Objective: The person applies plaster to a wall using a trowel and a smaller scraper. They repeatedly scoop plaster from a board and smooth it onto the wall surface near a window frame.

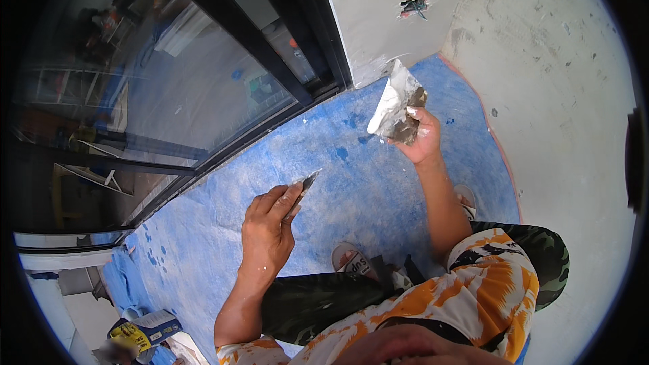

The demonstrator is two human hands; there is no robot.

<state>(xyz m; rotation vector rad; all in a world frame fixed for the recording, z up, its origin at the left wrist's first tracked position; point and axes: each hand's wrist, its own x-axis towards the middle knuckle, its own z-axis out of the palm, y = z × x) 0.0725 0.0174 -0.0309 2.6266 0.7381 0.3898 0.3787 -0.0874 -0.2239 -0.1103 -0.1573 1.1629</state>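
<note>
In my left hand (269,224), out over the blue floor covering, the fingers close round a small putty knife (309,182). Its dark, thin blade points up and right, with pale smears near the tip. Farther out on the right, my right hand (424,136) grips a flat putty board (399,103). White paste coats much of its face, while the part near my thumb looks dirty brown. The board is held up below a grey wall (378,34). White spots mark the fingers of both hands, and the two tools are apart.
Dark-framed glass sliding doors (223,61) run along the left. Wires show in a wall opening (414,7). A stained pale wall (554,115) rises on the right. Blue protective sheeting (223,216) covers the floor under my sandalled feet. A blue and yellow package (145,331) lies lower left.
</note>
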